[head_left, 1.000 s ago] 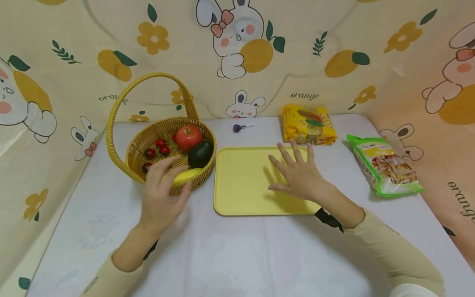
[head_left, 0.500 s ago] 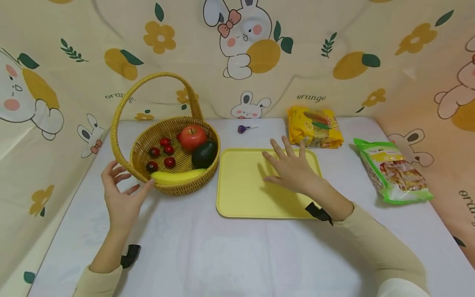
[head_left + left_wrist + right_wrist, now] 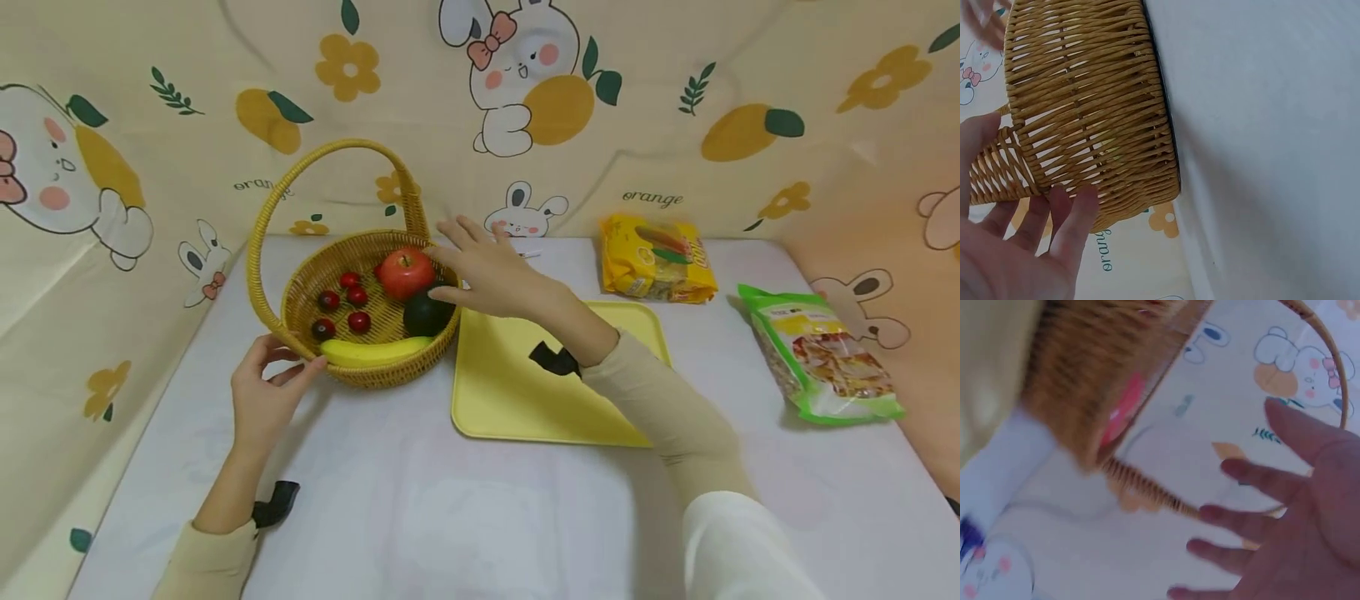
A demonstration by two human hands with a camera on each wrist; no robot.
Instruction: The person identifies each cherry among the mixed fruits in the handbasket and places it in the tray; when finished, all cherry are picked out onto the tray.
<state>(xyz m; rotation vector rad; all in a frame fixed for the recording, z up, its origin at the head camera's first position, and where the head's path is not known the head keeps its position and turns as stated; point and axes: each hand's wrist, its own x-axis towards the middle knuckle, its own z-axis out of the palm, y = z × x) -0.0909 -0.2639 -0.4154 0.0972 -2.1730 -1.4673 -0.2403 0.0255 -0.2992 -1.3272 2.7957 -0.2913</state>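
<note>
On the left of the table stands a wicker basket (image 3: 375, 379) with a tall arched handle. It contains a red apple (image 3: 407, 273), a dark green avocado (image 3: 424, 315), a yellow banana (image 3: 371, 353) and several small dark red fruits (image 3: 358, 322). My left hand (image 3: 264, 398) grips the basket's near left rim by the handle's foot; in the left wrist view its thumb is at the rim and the fingers lie against the woven side. Fingers spread, my right hand (image 3: 491, 271) is over the basket's right edge, close to the apple and avocado, holding nothing.
A yellow tray (image 3: 510, 400) lies right of the basket, under my right forearm. Behind it is a yellow snack packet (image 3: 656, 260); a green-and-white bag (image 3: 825, 354) lies at the right. A lollipop's white stick (image 3: 530, 254) shows past my right hand. A printed cloth wall closes the back.
My left hand has moved left from in front of the basket and taken hold of its rim. My right hand has swung left from above the tray to the basket's right edge.
</note>
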